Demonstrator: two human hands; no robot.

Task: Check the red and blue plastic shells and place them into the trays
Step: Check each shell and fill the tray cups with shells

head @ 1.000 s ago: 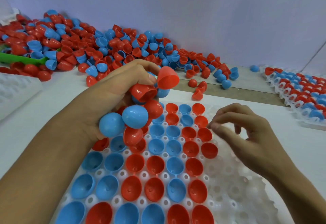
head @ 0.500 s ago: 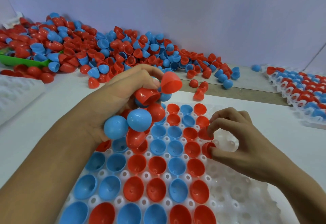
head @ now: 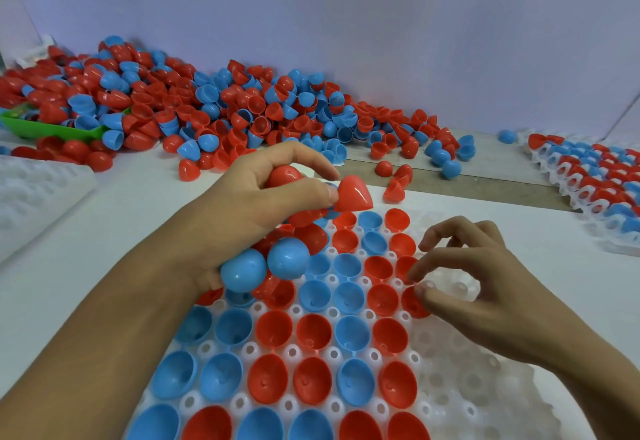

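My left hand [head: 242, 217] grips a bunch of shells and pinches one red shell [head: 354, 194]. My right hand [head: 485, 287] pinches a seated red shell [head: 414, 302] in the white tray [head: 485, 405].

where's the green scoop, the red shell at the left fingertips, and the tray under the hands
green scoop [head: 52, 129], head view, its front wall
red shell [head: 354, 194], head view, its rounded outside
tray [head: 460, 401], head view, bare empty cups

Glossy plastic shells [head: 313, 332], translucent white plastic tray [head: 460, 387]
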